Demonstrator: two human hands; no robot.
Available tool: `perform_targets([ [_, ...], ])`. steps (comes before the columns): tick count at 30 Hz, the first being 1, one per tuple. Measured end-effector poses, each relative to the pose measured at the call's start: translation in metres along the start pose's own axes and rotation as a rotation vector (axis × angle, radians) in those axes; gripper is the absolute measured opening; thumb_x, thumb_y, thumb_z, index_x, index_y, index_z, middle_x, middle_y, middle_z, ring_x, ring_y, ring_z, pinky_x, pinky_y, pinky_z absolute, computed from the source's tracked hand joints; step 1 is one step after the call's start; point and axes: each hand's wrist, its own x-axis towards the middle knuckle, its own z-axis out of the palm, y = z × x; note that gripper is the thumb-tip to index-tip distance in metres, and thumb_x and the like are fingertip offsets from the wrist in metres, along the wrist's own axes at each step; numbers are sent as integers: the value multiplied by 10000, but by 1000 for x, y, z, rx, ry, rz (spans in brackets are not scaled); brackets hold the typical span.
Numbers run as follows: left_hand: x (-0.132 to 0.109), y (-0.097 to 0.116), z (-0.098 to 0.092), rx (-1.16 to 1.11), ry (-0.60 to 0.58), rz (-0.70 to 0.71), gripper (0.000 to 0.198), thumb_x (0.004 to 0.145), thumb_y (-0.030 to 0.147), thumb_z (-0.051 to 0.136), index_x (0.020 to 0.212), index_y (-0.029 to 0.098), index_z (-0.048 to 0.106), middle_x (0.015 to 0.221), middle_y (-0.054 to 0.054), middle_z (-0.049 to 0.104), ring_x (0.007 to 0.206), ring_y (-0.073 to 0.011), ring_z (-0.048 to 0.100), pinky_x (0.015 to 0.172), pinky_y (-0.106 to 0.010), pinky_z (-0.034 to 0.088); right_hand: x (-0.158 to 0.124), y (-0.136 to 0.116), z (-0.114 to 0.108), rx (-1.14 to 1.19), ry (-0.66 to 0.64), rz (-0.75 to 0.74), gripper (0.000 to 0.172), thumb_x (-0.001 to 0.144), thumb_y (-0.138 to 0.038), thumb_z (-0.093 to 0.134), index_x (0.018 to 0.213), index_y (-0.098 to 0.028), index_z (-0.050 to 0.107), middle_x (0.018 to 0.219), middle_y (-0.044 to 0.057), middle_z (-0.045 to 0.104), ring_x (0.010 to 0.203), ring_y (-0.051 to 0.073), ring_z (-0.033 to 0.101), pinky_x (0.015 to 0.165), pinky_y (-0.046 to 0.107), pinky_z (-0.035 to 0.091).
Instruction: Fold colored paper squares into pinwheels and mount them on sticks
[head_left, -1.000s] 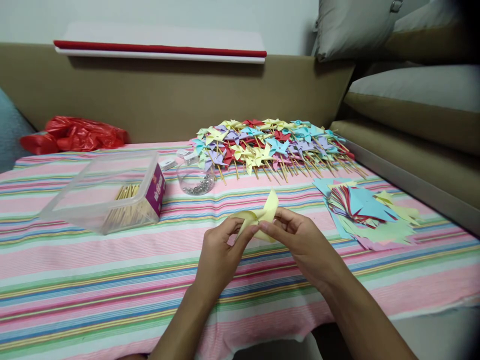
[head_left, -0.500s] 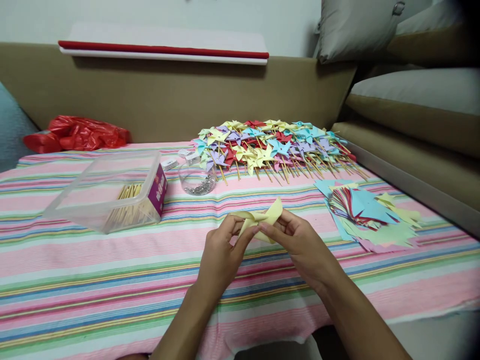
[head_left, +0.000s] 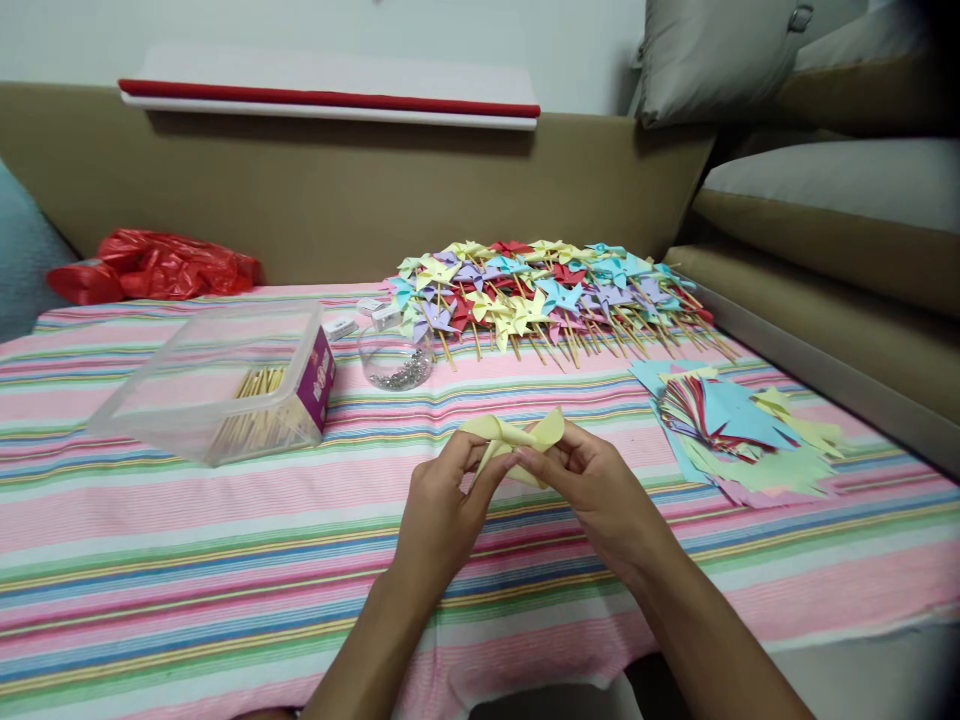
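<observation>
A pale yellow paper pinwheel [head_left: 517,434], its blades curled toward the middle, is pinched between my two hands above the striped cloth. My left hand [head_left: 448,500] grips its left side, thumb pressed near the centre. From the right, my right hand [head_left: 589,482] closes on the other side, and the two thumb tips meet at the middle. Whether a pin sits under the thumbs is hidden. Beyond my hands, a clear round dish [head_left: 395,360] holds small metal pins. Off to the right lies a stack of cut coloured paper [head_left: 750,430].
Finished pinwheels on sticks [head_left: 540,295] are heaped at the back. A clear plastic box [head_left: 217,400] with wooden sticks lies at left, near small white boxes [head_left: 386,318]. A red plastic bag [head_left: 161,267] is at the back left; cushions [head_left: 832,190] pile up at right.
The right upper blade of the yellow pinwheel has tipped down and curled a little more. Both hands stay in nearly the same place, still gripping it.
</observation>
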Motion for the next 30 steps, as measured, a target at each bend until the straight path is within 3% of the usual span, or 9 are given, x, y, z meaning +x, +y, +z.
perform_targets([
  [7, -1, 1, 0, 25, 5, 19, 146, 949, 369, 622, 970, 225, 627, 907, -7, 772, 850, -163, 720, 689, -218, 469, 0, 3, 1, 17, 0, -15, 263, 830, -443, 744, 994, -243, 700, 713, -14, 589, 812, 204, 609, 695, 310, 471],
  [14, -1, 0, -1, 85, 20, 29, 161, 949, 378, 623, 963, 217, 621, 889, -14, 769, 837, -173, 722, 669, -224, 464, 1, 6, 1, 20, -4, -37, 246, 843, -434, 734, 992, -243, 692, 736, -14, 595, 758, 185, 588, 682, 308, 463],
  [18, -1, -1, -1, 75, 21, 31, 162, 951, 374, 622, 968, 213, 625, 907, -17, 774, 853, -173, 725, 677, -223, 472, 0, 7, 2, -25, 27, -60, 252, 837, -446, 735, 955, -229, 682, 721, -20, 580, 666, 153, 526, 612, 282, 420],
  [24, -2, 0, -1, 57, 34, 46, 127, 952, 336, 626, 982, 213, 630, 932, -8, 779, 865, -165, 727, 700, -223, 480, 1, 8, 4, -56, 57, -87, 257, 829, -452, 740, 850, -214, 646, 617, -68, 386, 580, 113, 362, 555, 257, 318],
  [30, -2, -1, 0, 65, 46, 43, 118, 949, 329, 631, 971, 213, 624, 908, -1, 776, 850, -162, 727, 696, -222, 480, 1, 7, 7, -63, 59, -88, 256, 836, -450, 728, 942, -222, 680, 662, -42, 499, 613, 131, 438, 600, 275, 382],
])
